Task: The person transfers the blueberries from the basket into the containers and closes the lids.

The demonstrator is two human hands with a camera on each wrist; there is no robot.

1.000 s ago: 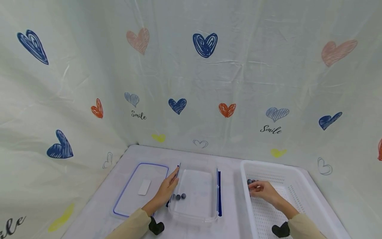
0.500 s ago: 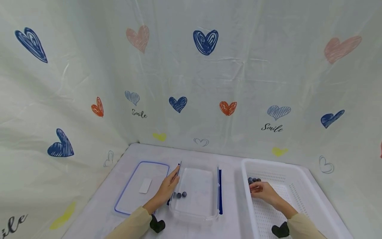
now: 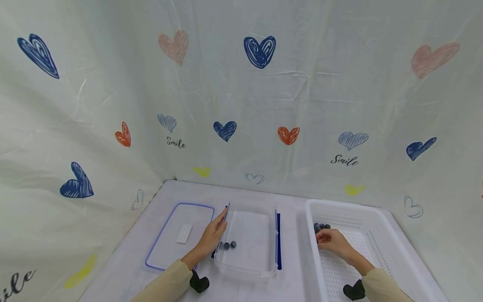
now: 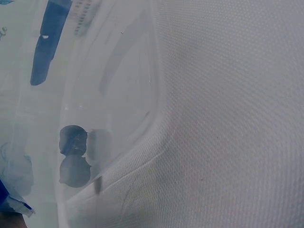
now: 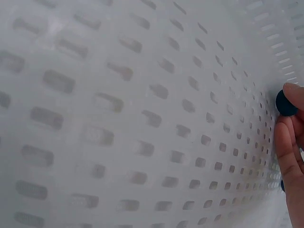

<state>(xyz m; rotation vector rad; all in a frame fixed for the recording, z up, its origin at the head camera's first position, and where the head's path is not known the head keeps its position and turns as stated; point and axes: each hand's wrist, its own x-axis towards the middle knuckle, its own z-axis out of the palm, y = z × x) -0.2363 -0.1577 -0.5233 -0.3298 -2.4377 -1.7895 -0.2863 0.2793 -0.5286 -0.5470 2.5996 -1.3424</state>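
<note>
My left hand (image 3: 209, 240) lies along the left side of a clear plastic food container (image 3: 252, 269), fingers straight against its raised side flap. Several blueberries (image 3: 227, 246) sit inside near that left wall; two blueberries (image 4: 74, 164) show through the plastic in the left wrist view. Over at the right, my right hand (image 3: 333, 242) reaches into a white perforated basket (image 3: 314, 268). In the right wrist view a dark blueberry (image 5: 286, 104) is pinched between its thumb and fingers. More blueberries (image 3: 322, 226) lie by the basket's left wall, just beyond the fingertips.
A clear lid with a blue seal (image 3: 164, 226) lies flat at the left, partly behind the left forearm, a white rectangle (image 3: 184, 233) on it. The container's blue-edged right flap (image 3: 279, 243) hangs outward. A heart-printed curtain (image 3: 260, 100) stands behind the white table (image 3: 294, 235).
The view has tilted slightly down, so everything sits a little higher in frame. The right fingers have shifted slightly, baring more blueberries behind them. The left hand keeps its place on the container.
</note>
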